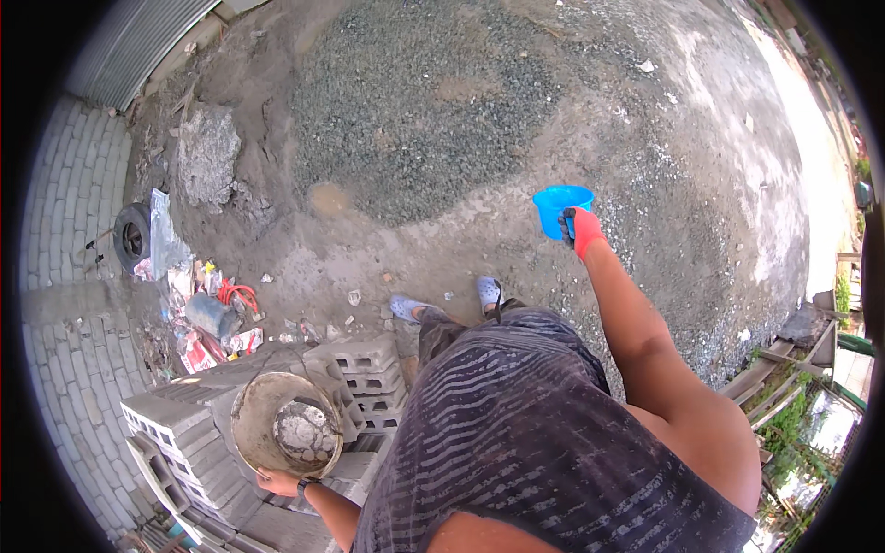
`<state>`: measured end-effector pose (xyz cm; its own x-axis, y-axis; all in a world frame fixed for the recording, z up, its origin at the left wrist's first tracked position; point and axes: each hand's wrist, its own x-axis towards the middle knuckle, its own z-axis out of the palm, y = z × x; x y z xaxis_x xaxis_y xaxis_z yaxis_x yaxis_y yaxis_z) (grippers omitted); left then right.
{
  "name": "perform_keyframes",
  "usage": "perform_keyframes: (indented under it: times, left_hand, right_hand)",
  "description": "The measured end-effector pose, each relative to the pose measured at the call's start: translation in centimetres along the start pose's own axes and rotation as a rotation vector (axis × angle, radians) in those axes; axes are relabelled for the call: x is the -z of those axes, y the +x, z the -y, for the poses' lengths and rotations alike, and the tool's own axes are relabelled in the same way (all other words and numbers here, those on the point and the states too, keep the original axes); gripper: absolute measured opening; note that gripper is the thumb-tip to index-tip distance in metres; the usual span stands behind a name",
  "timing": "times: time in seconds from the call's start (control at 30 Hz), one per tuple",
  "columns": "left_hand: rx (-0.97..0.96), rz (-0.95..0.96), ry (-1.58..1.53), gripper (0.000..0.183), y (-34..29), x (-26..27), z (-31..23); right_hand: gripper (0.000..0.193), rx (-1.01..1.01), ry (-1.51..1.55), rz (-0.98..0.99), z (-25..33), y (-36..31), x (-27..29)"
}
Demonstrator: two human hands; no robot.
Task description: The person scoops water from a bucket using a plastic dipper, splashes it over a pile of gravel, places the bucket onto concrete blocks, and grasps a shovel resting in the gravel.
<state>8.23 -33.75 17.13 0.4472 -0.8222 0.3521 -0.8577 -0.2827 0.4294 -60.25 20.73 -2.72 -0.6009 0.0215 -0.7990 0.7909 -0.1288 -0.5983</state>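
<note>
Off to the person's R, out at arm's length, the R hand (584, 232), in a red glove w/ dark fingers, is closed round the handle of a blue cup (548, 217), mouth up, held above grey ground (636, 276). Bucket (252, 426) is on the opp. side, low L, well apart from the cup, w/ the torso roughly btwn; it's on or against grey hollow blocks (355, 358), can't tell exactly which. L hand (277, 482), bare, w/ a dark watch (306, 484) at the wrist, is by far the nearer one: at the bucket's near edge, prob. touching; can't tell if it's gripping or just steadying. Bucket mouth looks approx. round, so no clear long axis across it; opening faces up, pale lump (306, 429) inside. Cup-to-bucket line runs diag. R-to-L, back twd the body.
</note>
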Motion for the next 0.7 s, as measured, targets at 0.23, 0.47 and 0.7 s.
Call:
perform_keyframes:
  times: [0.23, 0.47, 0.7]
  left_hand:
    - [-0.001, -0.031, -0.025, 0.05, -0.1, 0.3, 1.3]
    - [0.011, -0.011, 0.008, 0.052, 0.3, 0.3, 1.9]
    - [-0.002, 0.012, -0.016, 0.053, 0.2, 0.2, 0.4]
  right_hand:
    - [0.01, 0.282, 0.171, 0.03, 11.4, -2.3, -3.1]
    - [0.017, 0.25, 0.152, 0.132, 6.2, -4.5, 0.6]
    - [0.019, -0.13, -0.086, -0.013, -10.6, -3.9, 7.9]
